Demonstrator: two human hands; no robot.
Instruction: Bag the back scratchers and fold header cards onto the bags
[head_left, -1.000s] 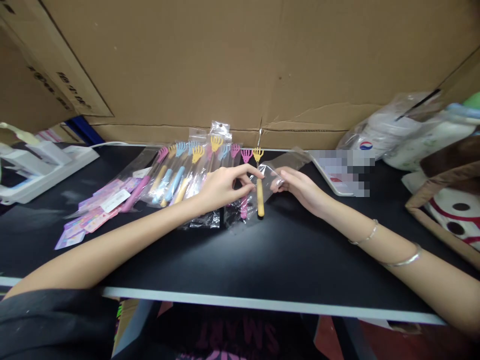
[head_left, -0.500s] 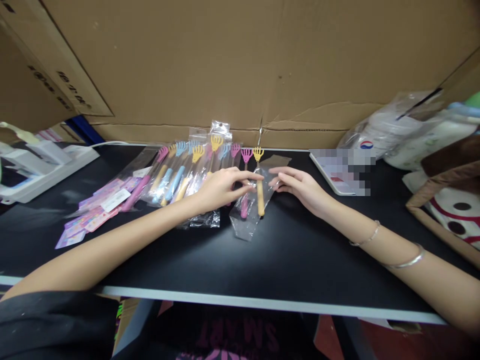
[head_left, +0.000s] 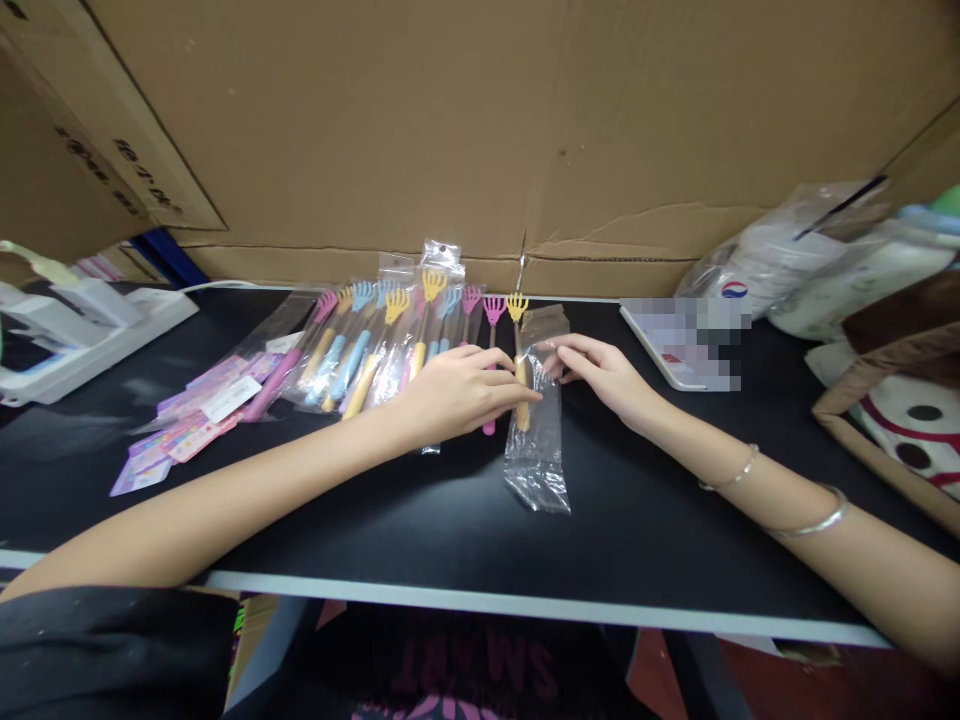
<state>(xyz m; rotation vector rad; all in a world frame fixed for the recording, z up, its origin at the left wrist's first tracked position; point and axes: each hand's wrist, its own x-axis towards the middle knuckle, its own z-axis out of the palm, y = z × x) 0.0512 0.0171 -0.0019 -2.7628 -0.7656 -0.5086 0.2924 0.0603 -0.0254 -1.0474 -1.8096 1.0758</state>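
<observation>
We see a clear, oblong plastic bag [head_left: 541,470], glossy and crinkled. To us, the yellow, claw-shaped scratcher head [head_left: 517,308] looks like smooth plastic. The flat black tabletop [head_left: 652,530] has a soft sheen; the tall brown cardboard wall [head_left: 375,140] is matt and creased. The ring-shaped silver metal bangle [head_left: 823,522] shines.

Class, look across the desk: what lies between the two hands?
In the head view, a clear plastic bag and the yellow claw-headed stick lie between the left hand and right hand.
</observation>
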